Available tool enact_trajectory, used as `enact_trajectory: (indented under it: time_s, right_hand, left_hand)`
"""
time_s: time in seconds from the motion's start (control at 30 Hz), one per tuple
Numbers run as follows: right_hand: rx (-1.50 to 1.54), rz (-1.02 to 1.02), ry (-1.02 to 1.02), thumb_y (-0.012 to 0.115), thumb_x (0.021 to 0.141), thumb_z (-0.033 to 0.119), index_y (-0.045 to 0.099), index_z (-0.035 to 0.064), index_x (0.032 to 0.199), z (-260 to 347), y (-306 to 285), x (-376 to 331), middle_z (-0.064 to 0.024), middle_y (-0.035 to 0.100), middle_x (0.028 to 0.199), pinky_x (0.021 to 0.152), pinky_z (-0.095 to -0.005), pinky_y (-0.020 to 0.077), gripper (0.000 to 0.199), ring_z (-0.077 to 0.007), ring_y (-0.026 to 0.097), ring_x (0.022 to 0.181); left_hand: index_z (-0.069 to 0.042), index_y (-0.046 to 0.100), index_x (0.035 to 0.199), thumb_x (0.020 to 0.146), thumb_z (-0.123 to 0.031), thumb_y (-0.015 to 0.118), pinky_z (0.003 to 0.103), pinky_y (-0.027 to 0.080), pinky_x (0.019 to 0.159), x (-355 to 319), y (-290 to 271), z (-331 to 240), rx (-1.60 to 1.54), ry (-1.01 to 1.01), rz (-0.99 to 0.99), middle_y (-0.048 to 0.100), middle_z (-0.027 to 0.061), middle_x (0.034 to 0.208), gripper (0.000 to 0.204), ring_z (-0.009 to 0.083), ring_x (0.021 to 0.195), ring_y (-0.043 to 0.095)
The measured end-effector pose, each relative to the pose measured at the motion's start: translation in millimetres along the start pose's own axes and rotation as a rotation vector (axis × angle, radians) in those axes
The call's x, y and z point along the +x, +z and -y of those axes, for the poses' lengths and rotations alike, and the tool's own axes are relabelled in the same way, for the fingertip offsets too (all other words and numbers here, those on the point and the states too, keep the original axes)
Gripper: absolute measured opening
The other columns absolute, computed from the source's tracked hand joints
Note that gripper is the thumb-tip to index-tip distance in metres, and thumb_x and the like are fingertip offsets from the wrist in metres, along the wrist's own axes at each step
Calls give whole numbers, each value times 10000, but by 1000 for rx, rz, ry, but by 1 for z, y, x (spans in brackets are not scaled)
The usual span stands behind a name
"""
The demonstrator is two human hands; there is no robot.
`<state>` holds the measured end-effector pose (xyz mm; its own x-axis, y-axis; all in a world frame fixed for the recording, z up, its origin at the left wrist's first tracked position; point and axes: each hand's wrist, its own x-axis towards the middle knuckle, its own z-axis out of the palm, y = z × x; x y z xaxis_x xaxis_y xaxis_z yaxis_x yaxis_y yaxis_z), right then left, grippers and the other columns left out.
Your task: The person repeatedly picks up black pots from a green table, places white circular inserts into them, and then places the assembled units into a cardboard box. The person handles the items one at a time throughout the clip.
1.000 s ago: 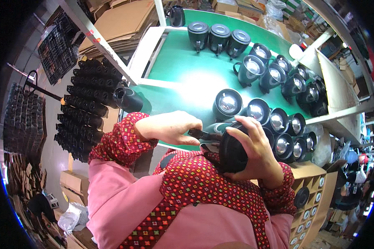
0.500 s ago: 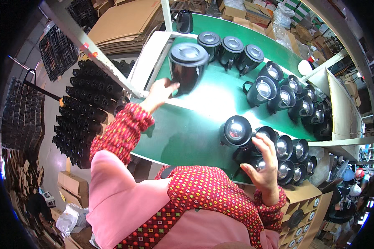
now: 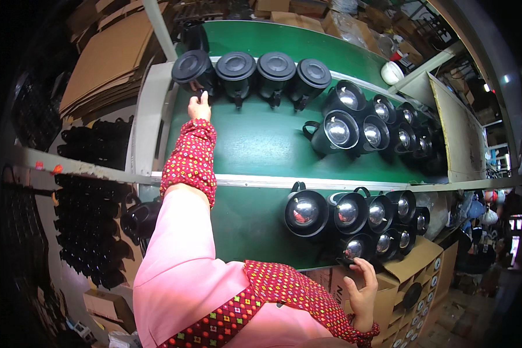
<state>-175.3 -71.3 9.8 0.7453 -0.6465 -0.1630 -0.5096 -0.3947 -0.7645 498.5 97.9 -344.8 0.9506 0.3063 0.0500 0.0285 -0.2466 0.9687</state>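
Observation:
My left hand (image 3: 199, 107) reaches far forward, its fingers closed at the handle of a black lidded jug (image 3: 194, 68). This jug stands on the green worktop (image 3: 252, 148) at the left end of a row with a second lidded jug (image 3: 236, 68), a third lidded jug (image 3: 276, 68) and a fourth lidded jug (image 3: 314, 74). My right hand (image 3: 363, 289) is empty, fingers apart and curved, just in front of a lidless black jug (image 3: 354, 248) with a shiny inside. Another lidless jug (image 3: 307, 213) stands at the left of that near group.
More lidless jugs (image 3: 373, 134) crowd the right side of the worktop. A pale metal rail (image 3: 272, 182) crosses it. Cardboard sheets (image 3: 107, 64) lie stacked far left; black parts (image 3: 90, 232) stand in rows below. A divided carton (image 3: 426, 284) is at the near right.
My left hand has carried the lidded jug forward and left, from mid-air to the end of the row. My right hand has drawn back toward me. The view has shifted.

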Motion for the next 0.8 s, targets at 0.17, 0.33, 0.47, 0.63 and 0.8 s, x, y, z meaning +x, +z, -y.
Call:
enact_trajectory:
  time_s: [0.17, 0.33, 0.47, 0.63, 0.8]
  right_hand:
    - [-12, 2, 98, 770, 873, 93, 646, -6, 1328, -1, 2, -5, -142, 634, 1316, 1003, -356, 521, 482, -235, 672, 1114]
    - [7, 11, 95, 764, 866, 62, 648, -8, 1324, 5, 5, 4, -140, 632, 1324, 1005, -353, 522, 478, -237, 671, 1119]
    - [-9, 81, 23, 745, 882, 45, 641, -5, 1337, 1, 4, 13, -139, 633, 1327, 1005, -352, 523, 469, -233, 666, 1131]
    - [57, 181, -3, 711, 937, 46, 612, -2, 1379, -17, 8, 17, -132, 619, 1392, 1061, -362, 499, 456, -239, 649, 1174]
    - [48, 250, -77, 747, 906, 64, 648, -8, 1317, -22, 13, 12, -162, 632, 1352, 1000, -382, 541, 429, -278, 672, 1144]
  left_hand:
    - [28, 629, 859, 931, -447, 783, 469, 536, 774, -11, 11, 11, 139, -56, 48, 694, 203, 813, 505, 367, 750, 663]
    - [13, 693, 929, 912, -488, 782, 480, 536, 860, -12, -7, -13, 302, 5, 167, 736, 220, 915, 510, 396, 906, 708]
    - [22, 752, 1121, 831, -482, 849, 449, 536, 983, -28, -31, -41, 285, 22, 146, 769, 222, 1093, 590, 363, 1080, 727]
    - [11, 603, 1333, 823, -372, 870, 459, 429, 1156, -136, -82, -89, 239, 132, 308, 569, 259, 1414, 690, 395, 1368, 509]
    - [-49, 519, 1423, 832, -291, 854, 541, 277, 1247, -273, -226, -149, 415, 472, 406, 290, 341, 1615, 722, 495, 1528, 272]
